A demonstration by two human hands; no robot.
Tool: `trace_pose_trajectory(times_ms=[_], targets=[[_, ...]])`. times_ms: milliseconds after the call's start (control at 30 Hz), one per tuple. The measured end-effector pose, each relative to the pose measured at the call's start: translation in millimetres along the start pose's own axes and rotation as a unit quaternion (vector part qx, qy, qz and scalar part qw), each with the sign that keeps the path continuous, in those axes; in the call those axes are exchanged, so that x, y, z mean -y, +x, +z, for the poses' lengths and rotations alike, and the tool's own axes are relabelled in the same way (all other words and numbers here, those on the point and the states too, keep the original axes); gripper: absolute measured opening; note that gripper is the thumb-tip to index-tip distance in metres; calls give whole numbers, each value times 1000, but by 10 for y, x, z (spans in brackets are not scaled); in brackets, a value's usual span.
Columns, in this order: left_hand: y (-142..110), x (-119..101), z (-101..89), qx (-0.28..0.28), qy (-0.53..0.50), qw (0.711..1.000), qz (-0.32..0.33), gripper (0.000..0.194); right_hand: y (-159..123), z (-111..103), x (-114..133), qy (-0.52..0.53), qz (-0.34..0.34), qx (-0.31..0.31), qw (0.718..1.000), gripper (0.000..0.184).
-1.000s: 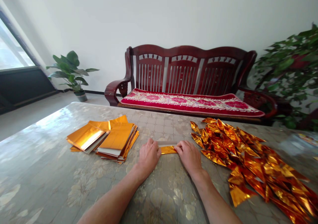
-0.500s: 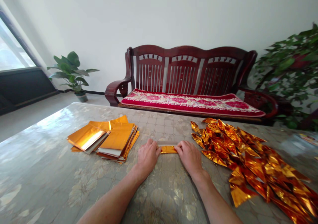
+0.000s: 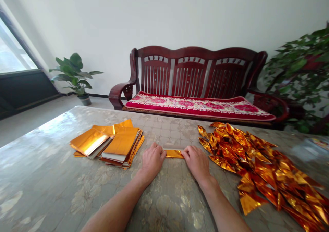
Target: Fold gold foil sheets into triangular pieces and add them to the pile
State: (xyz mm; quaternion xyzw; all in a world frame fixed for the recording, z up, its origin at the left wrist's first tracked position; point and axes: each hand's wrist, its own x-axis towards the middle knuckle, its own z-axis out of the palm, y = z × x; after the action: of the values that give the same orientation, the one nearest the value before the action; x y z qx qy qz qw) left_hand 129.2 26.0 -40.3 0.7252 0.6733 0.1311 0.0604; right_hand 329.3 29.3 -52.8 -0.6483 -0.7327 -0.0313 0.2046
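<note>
A patterned tabletop [image 3: 108, 194], glossy and printed with pale flowers, fills the near part of the view. Above it the left hand [image 3: 152, 159] and right hand [image 3: 197, 161] pinch opposite ends of a folded gold foil sheet [image 3: 174, 154], a narrow shiny band with a greyish strip along its far side, low over the tabletop between them. Beside the right hand sprawls a heap of crumpled, pointed foil pieces [image 3: 267, 170], bordering that side; flat gold sheets [image 3: 122, 141] with pale undersides lie stacked near the left hand. Clear plastic [image 3: 312, 149] sits past the heap. Beyond stand a carved, dark red wooden bench [image 3: 189, 74] with a floral runner [image 3: 200, 106], a broad-leaved potted plant [image 3: 74, 72] and trailing foliage [image 3: 305, 67], before a plain white wall [image 3: 180, 16].
</note>
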Motion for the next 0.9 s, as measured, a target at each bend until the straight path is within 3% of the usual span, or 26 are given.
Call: trace_pose_trajectory(times_ms=[600, 900], targets=[[23, -55, -44, 7, 41, 999, 4, 25, 3, 16, 10, -9, 0, -2, 1000, 17], [16, 48, 41, -35, -19, 999, 16, 16, -7, -10, 12, -12, 1, 0, 1000, 18]])
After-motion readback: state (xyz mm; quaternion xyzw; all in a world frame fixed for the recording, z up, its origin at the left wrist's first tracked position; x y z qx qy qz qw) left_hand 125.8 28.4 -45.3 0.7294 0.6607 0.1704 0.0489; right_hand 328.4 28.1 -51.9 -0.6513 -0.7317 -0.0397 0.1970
